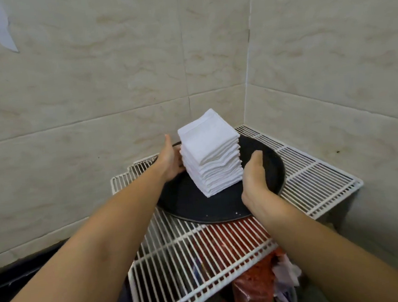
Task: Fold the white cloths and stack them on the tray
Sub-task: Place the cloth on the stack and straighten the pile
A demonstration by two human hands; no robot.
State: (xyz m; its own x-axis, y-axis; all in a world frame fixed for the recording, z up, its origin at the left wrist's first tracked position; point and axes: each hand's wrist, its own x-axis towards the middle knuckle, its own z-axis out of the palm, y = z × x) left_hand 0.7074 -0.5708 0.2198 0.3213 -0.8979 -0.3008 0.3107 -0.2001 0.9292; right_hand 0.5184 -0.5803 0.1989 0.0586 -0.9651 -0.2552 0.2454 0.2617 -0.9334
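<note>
Both hands lie flat and spread, the left hand (170, 159) and right hand (254, 175) flanking the tall stack of folded white cloths (211, 154) mid-way on the round black tray (187, 201), probably squaring it.

The cloths (210, 154) are white terry-like fabric, soft and matt, with stitched hems; the tray (187, 199) is black and matt, finely grained, with a few pale specks near its front edge; the rack (314, 180) is wire with a smooth white coating, slightly glossy; the wall (93, 87) is beige marbled tile, smooth with a dull sheen.
</note>
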